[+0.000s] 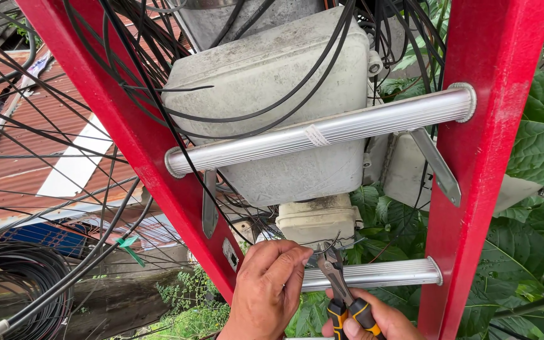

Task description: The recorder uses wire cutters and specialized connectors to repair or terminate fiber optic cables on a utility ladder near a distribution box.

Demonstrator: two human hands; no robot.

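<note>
Two hands show at the bottom of the head view, both close under the lower ladder rung. The left hand is curled, its fingertips pinched together near the nose of the pliers; whether a thin wire sits between them is too small to tell. The right hand is closed around the black-and-orange grips of one pair of pliers, which points up and to the left, its metal nose just in front of the lower rung and right beside the left fingertips.

Two red ladder rails run up the picture, joined by two ribbed aluminium rungs; the upper rung slants across the middle. Behind it sits one large, grimy grey junction box, with a smaller cream box below it and a third pale box partly hidden to the right. Many black cables fan out across the left side and loop over the large box, and one coil of black cable hangs at the lower left. Corrugated rusty roofs lie far below on the left; broad green leaves fill the right.
</note>
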